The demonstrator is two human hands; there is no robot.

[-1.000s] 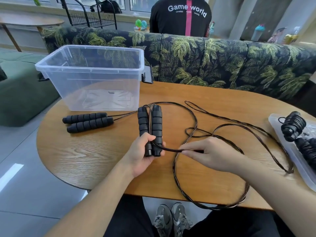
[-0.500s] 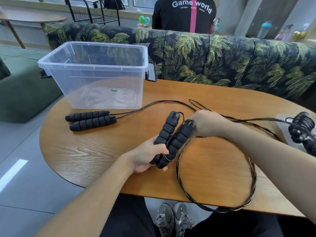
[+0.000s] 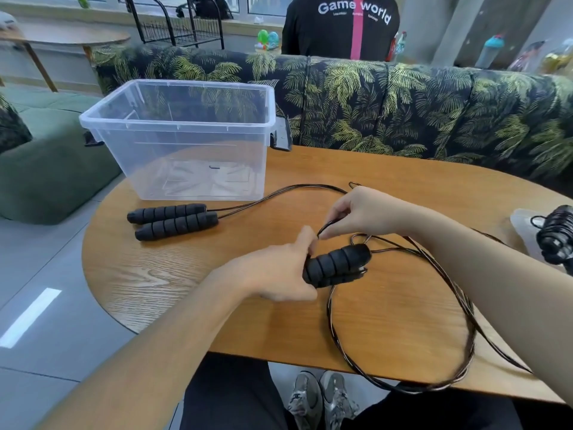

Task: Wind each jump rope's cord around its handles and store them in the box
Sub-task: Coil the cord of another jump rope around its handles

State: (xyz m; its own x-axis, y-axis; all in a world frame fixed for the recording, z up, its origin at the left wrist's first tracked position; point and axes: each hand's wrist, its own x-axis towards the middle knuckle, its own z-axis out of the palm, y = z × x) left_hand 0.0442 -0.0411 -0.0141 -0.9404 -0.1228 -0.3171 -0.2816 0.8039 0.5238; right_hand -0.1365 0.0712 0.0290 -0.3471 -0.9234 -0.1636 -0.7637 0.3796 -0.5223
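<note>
The left hand (image 3: 279, 271) is clamped around a pair of black handles (image 3: 336, 264) lying over the table (image 3: 192, 283). Just above that grip, the right hand (image 3: 362, 212) pinches the cord (image 3: 403, 386). The clear box (image 3: 186, 138) stands well beyond.

The table (image 3: 192, 274) is wood with a visible grain and a smooth, low sheen. The box (image 3: 186, 144) is clear, glossy plastic. The handles (image 3: 336, 265) look like matt black ribbed foam, as does the second pair (image 3: 172, 217). The cord (image 3: 403, 386) is thin, dark and slightly shiny. The sofa (image 3: 403, 103) is leaf-printed cloth. The floor (image 3: 46, 305) is glossy tile.
</note>
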